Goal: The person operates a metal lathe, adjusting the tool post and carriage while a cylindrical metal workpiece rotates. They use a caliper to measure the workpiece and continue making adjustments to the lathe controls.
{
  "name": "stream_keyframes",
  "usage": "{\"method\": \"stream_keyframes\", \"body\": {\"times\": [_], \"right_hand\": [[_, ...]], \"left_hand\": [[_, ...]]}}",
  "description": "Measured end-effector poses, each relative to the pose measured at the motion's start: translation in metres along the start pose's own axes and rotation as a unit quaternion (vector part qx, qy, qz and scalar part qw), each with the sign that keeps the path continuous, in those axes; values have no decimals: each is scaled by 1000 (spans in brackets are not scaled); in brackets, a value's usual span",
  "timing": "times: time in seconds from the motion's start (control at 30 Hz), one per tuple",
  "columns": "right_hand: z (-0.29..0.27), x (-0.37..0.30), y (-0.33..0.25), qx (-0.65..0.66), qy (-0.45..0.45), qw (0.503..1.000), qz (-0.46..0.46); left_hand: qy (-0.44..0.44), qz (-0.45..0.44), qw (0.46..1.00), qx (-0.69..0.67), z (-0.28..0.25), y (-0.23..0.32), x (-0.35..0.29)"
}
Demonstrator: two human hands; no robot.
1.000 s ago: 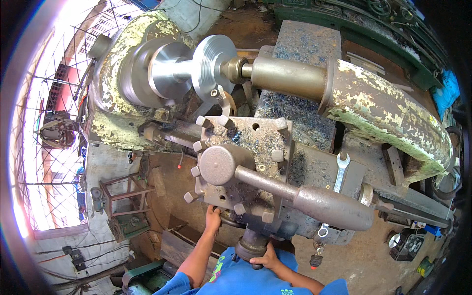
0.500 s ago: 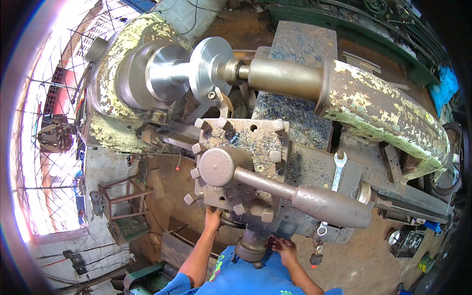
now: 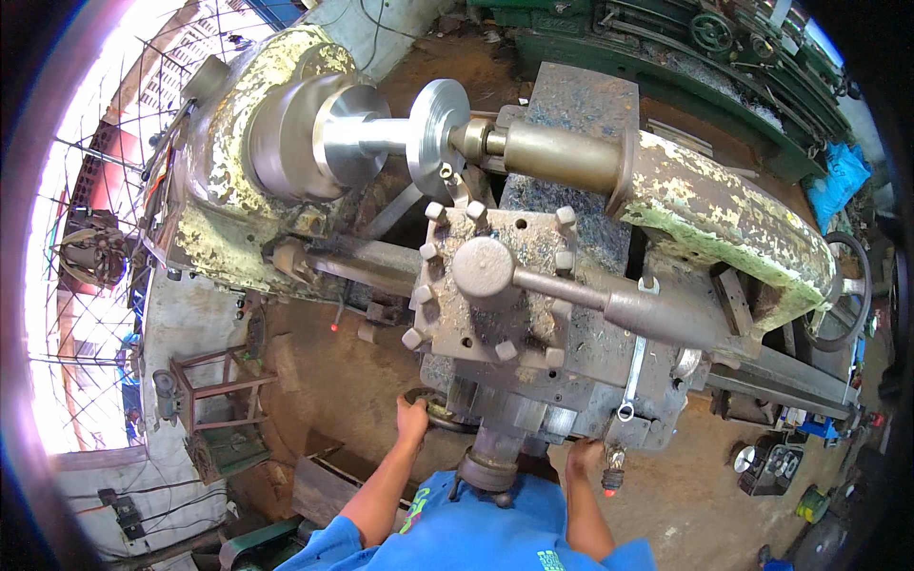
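Note:
My left hand (image 3: 411, 420) is closed round the rim of a dark handwheel (image 3: 446, 415) below the lathe carriage. My right hand (image 3: 584, 459) is up against the carriage's front lower edge, beside a small fitting with a red tip (image 3: 613, 473); its fingers are mostly hidden there. A shiny stepped metal workpiece (image 3: 440, 128) sits between the blurred chuck (image 3: 286, 152) and the tailstock centre (image 3: 473, 140). The cutting tool (image 3: 455, 186) reaches from the square tool post (image 3: 490, 328) to the workpiece's right-hand disc. Across the post lies its clamping lever (image 3: 657, 316).
An open-ended wrench (image 3: 635, 371) lies on the carriage at right. The tailstock (image 3: 733, 205) has a large handwheel (image 3: 862, 295). Metal chips cover the slide behind the post. A metal stand (image 3: 219, 390) is at left, and a green machine (image 3: 647, 67) stands behind.
My right hand has moved right, from beside the central slide handle to the carriage's edge near the red-tipped fitting. My left hand stays on the handwheel. The whole view has shifted.

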State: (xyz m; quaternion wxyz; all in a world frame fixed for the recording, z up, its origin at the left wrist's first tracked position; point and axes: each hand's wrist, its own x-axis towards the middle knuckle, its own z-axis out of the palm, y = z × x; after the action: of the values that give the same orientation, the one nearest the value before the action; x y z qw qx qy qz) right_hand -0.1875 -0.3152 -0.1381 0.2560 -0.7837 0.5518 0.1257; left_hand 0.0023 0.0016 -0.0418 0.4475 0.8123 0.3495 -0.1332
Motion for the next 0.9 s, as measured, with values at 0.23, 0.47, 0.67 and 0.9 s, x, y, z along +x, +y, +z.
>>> {"method": "stream_keyframes", "body": {"times": [0.23,0.47,0.67,0.9], "right_hand": [[102,67,51,220,-109,969,-12],[115,127,135,514,-169,838,70],[-56,78,80,487,71,867,80],[-197,-12,-41,524,235,811,-111]], "left_hand": [[2,-11,997,79,-4,21,-13],[-60,-18,996,-65,-4,19,-8],[-74,-50,990,-108,-6,26,-18],[-90,-36,990,-102,-6,16,-10]]}}
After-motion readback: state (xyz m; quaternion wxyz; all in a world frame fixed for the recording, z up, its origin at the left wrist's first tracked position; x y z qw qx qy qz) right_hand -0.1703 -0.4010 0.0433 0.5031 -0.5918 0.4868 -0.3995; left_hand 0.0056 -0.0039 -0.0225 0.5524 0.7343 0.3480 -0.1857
